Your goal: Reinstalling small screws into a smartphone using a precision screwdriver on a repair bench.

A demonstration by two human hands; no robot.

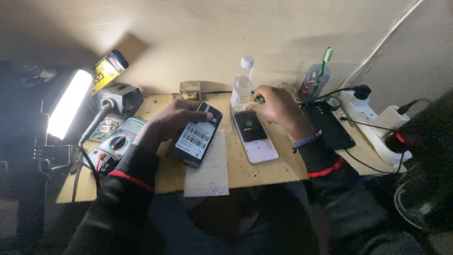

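Nearest, at lower centre, a pale paper strip overhangs the wooden table. Left hand curls its fingers around an opened black phone bearing a white barcode label. Right hand pinches a green-tipped tool above a white phone, beside a clear bottle.

white barcode label on black phone, beside white phone's dark screen.

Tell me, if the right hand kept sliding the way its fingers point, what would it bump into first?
Most likely the clear water bottle: the right hand points left along the bench, fingers around a small green-tipped tool, close beside the bottle. Depth is hard to judge.
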